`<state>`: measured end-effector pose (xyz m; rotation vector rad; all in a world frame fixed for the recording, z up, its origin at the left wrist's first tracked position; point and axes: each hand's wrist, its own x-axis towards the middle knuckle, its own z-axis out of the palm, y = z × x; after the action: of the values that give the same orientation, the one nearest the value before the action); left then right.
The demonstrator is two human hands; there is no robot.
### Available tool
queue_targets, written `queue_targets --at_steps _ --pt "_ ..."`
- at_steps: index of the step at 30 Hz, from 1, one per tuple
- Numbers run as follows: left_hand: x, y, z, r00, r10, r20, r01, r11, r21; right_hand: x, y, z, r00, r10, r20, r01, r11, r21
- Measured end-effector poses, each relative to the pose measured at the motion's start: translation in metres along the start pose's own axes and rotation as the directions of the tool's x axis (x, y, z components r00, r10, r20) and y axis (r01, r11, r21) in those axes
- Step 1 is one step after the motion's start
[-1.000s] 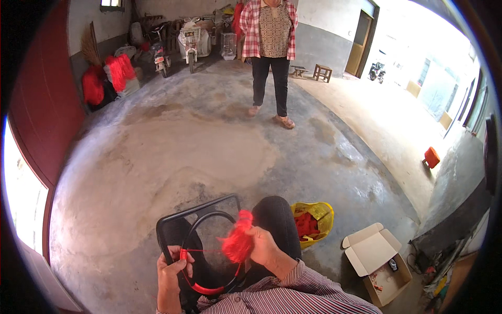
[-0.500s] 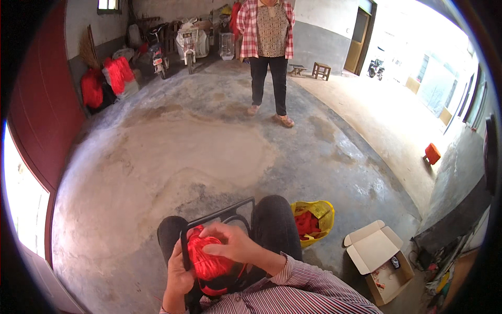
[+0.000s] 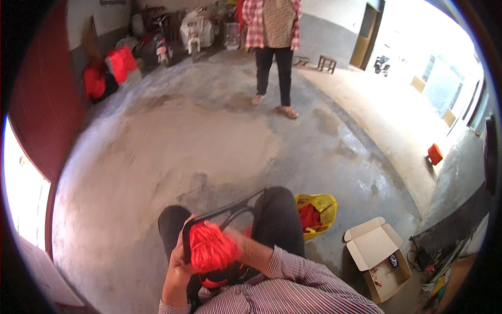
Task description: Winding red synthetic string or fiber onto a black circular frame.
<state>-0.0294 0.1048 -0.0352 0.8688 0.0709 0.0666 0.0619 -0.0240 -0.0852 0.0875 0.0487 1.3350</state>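
Sitting with our knees up, we have a black frame (image 3: pixel 230 213) propped across our lap, and a bunch of red tassel threads (image 3: pixel 212 248) lies against it between our two hands. Our left hand (image 3: pixel 180 264) is closed round the frame's left edge, fingers curled over the black bar and touching the lower side of the red bunch. Our right hand (image 3: pixel 251 246) comes in from the striped sleeve (image 3: pixel 293 277) and presses on the right side of the threads — its fingers are hidden behind the red fibres, so we cannot tell how far they are open or whether they pinch anything.

Just right of our right knee sits a yellow bag (image 3: pixel 320 205) with more red material in it, resting on the concrete floor (image 3: pixel 198 141). Near it, further right, an open cardboard box (image 3: pixel 374 248) holds a few small things too tiny to make out.

Well away, across the floor, another person (image 3: pixel 275 49) stands in a red checked shirt and dark trousers — facing us, hands out of sight. Red bundles (image 3: pixel 110 70) lie by the far left wall.
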Motion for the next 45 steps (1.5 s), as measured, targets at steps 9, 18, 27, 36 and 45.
queue_targets --at_steps 9,18,27,36,45 --pt "-0.006 0.009 -0.006 0.971 0.234 -0.040 -0.177 0.826 0.535 -0.028 -0.034 -0.008 0.818 -0.517 -0.254 0.274 0.736 -0.619" --pt "-0.011 0.010 -0.014 0.986 -0.042 -0.163 0.093 0.943 0.319 -0.055 0.006 0.038 0.805 -0.370 0.464 0.584 0.633 -0.509" --pt "-0.010 0.009 -0.010 0.983 -0.109 -0.149 0.131 0.980 0.147 -0.077 0.026 0.051 0.943 -0.310 0.119 0.282 0.560 -0.779" --pt "-0.009 0.006 -0.011 1.000 0.031 0.004 -0.032 0.982 0.189 -0.070 -0.001 0.047 0.813 -0.550 -0.193 0.358 0.733 -0.579" --pt "-0.019 -0.019 0.002 0.922 -0.145 -0.360 0.163 0.987 0.019 -0.039 0.010 0.076 0.801 -0.581 0.142 -0.055 -0.308 -0.950"
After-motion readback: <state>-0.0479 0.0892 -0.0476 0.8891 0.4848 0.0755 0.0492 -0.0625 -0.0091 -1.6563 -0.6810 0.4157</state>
